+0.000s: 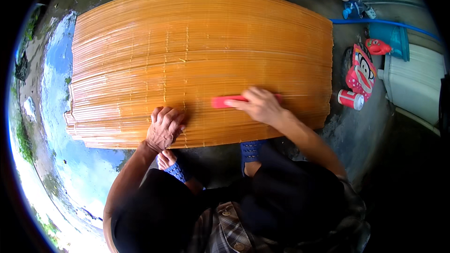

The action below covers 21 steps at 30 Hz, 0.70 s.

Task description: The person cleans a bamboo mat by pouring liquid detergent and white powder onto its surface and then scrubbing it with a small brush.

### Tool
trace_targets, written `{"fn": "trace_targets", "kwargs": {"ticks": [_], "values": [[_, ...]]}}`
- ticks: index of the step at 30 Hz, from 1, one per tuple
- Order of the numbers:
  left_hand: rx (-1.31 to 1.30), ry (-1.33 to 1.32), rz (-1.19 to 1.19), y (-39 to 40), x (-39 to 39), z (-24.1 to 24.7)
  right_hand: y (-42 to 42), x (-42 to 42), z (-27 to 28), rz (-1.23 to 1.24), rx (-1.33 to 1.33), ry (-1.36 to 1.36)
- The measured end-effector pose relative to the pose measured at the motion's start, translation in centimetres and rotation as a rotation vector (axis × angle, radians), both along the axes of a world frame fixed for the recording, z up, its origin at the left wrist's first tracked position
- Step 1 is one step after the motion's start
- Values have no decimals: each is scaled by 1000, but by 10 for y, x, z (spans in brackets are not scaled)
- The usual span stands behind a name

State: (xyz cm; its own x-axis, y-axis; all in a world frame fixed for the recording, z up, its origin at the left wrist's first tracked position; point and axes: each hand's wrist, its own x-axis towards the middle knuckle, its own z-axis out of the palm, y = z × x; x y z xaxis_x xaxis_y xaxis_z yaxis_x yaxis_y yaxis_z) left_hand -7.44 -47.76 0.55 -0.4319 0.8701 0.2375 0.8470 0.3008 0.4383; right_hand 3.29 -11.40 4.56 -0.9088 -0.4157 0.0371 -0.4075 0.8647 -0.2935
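A wide mat of thin yellow-brown slats, apparently bamboo (211,66), lies spread before me, with rows of stitching across its left half. My right hand (262,107) grips a long red tool (223,101), probably a scrubbing brush, laid flat on the mat right of its middle near the lower edge. What touches the slats under the tool is hidden. My left hand (164,126) rests on the mat's near edge, left of the tool, its fingers bent and pressed against the slats; nothing shows in it.
Wet ground surrounds the mat. On the right are a red-and-white canister (350,99), a pink bag (362,72), a red bottle (378,47), a teal bucket (390,40) and a white container (416,80). A blue hose (372,21) runs beyond. My feet in blue footwear are below the near edge.
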Motion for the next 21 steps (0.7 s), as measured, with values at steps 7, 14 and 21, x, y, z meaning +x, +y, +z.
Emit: {"fn": "trace_targets", "kwargs": {"ticks": [7, 14, 21], "values": [[-97, 41, -7, -3, -2, -10, 36, -12, 12, -299, 26, -11], [-16, -23, 48, -15, -5, -14, -65, -113, -17, 85, -146, -36], [-48, 17, 39, -13, -6, -17, 13, -62, 17, -35, -25, -339]]}}
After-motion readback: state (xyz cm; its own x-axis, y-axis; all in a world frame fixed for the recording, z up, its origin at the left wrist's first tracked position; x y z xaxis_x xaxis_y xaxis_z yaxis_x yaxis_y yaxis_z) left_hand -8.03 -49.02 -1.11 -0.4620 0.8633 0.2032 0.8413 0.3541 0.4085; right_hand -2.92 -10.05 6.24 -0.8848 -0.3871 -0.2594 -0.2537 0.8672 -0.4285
